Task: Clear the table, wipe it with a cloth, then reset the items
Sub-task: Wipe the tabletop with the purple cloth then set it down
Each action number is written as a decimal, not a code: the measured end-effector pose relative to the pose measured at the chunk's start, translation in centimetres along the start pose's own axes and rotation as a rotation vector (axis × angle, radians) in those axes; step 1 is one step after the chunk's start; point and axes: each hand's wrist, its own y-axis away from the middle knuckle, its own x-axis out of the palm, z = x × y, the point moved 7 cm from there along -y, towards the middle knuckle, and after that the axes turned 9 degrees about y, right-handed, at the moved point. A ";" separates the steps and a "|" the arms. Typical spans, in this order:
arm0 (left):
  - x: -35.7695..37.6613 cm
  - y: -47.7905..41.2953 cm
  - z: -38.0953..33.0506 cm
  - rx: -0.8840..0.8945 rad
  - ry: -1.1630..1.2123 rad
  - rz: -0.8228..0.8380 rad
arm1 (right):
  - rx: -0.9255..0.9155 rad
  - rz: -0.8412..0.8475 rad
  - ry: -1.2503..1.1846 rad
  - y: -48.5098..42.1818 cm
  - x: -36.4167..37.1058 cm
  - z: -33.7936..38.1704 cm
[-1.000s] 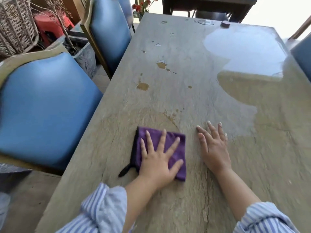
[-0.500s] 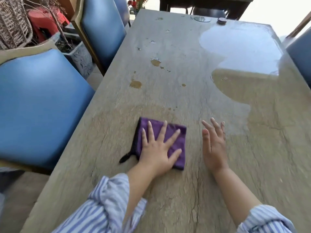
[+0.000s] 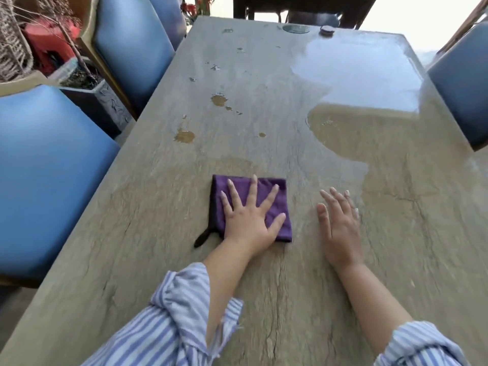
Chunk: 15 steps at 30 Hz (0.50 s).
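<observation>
Purple cloth (image 3: 284, 200) under left hand (image 3: 248, 223), fingers (image 3: 254, 191) splayed; right hand (image 3: 340, 228) likewise, seemingly on table (image 3: 290, 101).

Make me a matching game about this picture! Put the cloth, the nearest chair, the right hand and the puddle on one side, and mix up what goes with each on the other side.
Things:
1. cloth
2. nearest chair
3. right hand
4. puddle

Match with:
A. blue
B. purple, under the left hand
C. shiny, on the far right part of the table
D. open, holding nothing

Pairs: 1-B, 2-A, 3-D, 4-C
</observation>
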 end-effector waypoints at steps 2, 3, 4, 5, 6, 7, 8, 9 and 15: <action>0.6 3.9 -0.3 0.139 -0.037 -0.027 | 0.013 -0.032 -0.067 0.1 -0.4 -0.1; 0.1 4.8 1.1 0.144 -0.061 -0.041 | 0.018 -0.032 -0.090 0.2 -0.5 -0.1; -0.6 4.6 3.0 0.108 -0.081 -0.053 | 0.017 -0.026 -0.104 0.1 -0.4 -0.1; -1.2 3.6 4.9 0.035 -0.091 -0.068 | 0.011 -0.023 -0.110 0.1 -0.4 0.0; -2.0 1.9 6.4 -0.061 -0.088 -0.083 | 0.005 -0.025 -0.117 0.0 -0.4 0.0; -2.5 0.1 7.1 -0.159 -0.075 -0.088 | 0.003 -0.032 -0.129 -0.1 -0.4 -0.1; -2.7 -1.7 6.8 -0.235 -0.061 -0.095 | 0.007 -0.039 -0.148 -0.1 -0.4 -0.2; -2.4 -3.2 5.5 -0.270 -0.054 -0.095 | 0.013 -0.051 -0.170 -0.1 -0.4 -0.3; 2.2 1.4 -4.6 0.122 -0.018 0.017 | 0.006 -0.110 -0.277 0.1 -1.1 -0.9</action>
